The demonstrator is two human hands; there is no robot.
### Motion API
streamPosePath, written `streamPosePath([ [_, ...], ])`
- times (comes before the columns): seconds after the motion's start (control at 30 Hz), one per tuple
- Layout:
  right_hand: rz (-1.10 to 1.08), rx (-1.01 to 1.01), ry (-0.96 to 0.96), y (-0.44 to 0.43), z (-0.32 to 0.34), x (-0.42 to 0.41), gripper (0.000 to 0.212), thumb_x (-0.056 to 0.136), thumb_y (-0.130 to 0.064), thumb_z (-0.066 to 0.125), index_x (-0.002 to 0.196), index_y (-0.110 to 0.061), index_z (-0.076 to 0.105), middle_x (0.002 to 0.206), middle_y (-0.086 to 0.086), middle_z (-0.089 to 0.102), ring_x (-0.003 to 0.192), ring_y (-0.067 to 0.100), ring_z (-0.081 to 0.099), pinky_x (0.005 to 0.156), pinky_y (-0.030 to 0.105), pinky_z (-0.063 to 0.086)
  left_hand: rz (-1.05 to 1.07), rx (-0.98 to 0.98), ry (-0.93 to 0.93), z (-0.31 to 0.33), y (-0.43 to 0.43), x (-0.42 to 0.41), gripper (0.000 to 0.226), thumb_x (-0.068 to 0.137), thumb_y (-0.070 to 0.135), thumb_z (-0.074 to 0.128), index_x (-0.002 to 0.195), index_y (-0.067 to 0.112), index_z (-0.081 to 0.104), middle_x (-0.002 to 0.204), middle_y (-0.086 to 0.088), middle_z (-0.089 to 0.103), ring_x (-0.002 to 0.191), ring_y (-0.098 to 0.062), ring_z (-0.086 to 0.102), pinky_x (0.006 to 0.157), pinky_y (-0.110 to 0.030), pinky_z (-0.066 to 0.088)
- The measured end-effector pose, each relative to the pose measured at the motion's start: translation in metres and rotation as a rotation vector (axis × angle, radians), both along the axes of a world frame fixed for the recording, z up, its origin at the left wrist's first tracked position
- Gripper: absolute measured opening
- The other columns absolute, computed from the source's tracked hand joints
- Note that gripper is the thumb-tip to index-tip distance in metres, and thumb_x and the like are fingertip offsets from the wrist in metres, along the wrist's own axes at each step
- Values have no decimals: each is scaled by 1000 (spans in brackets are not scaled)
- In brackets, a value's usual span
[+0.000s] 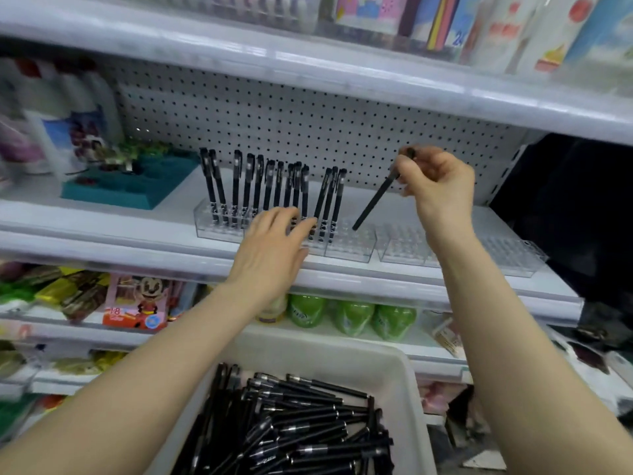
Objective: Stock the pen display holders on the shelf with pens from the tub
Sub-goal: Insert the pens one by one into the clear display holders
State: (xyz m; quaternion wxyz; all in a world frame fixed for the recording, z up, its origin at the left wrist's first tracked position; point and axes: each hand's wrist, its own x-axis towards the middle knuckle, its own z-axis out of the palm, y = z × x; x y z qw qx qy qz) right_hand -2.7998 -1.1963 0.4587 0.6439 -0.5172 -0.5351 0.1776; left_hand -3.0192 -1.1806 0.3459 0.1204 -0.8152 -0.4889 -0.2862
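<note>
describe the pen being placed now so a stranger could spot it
On the middle shelf stands a clear holder of upright black pens. Right of them, the right hand pinches another pen. It alone is handheld, slanting steeply toward empty slots.

- A clear plastic pen holder (346,248) sits mid-shelf, with about a dozen capped black pens (267,186) standing upright in its left part.
- A second clear holder (496,255) lies just beside it at 3 o'clock.
- A tilted pen (373,204), pinched by the right hand (438,180), has its tip at the first holder's right end and its cap toward 1 o'clock.
- A white tub (404,378) at 6 o'clock holds heaped black pens (301,430) lying flat.
</note>
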Motion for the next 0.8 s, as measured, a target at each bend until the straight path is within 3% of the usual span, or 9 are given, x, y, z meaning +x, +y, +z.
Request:
streamPosePath([
  [0.1,-66,21,-60,22,3,-5,18,88,-20,71,104,-13,71,85,-1,74,72,7,67,63,20,54,36,-24,33,-5,14,3,52,95,40,52,144,23,42,143,-9,44,132,-30,36,115,-48,25],
  [0.23,-37,-6,-92,43,-7,-13,12,87,-21,71,99,-22,69,87,-5,73,80,10,69,71,20,57,58,-10,59,-16,17,4,53,94,45,49,142,24,44,140,-10,46,129,-31,39,114,-50,25],
  [0.4,27,-81,-159,62,-28,-17,18,89,-16,69,106,-10,69,92,6,72,74,13,64,70,24,57,59,14,49,-18,18,2,52,92,44,53,140,23,46,137,-11,48,125,-32,41,111,-51,29],
  [0.6,14,-171,-194,68,-57,-19,18,91,-25,67,103,-13,71,85,2,73,69,15,67,77,32,59,56,-11,35,-20,18,3,53,93,45,49,141,25,44,140,-9,46,128,-32,39,113,-50,26],
  [0.8,-12,-173,-243,63,-56,-22,24,92,-25,66,109,-8,70,89,4,73,75,16,69,76,24,58,43,-46,48,-17,16,2,55,94,45,46,146,27,38,145,-8,42,133,-31,35,117,-51,18],
])
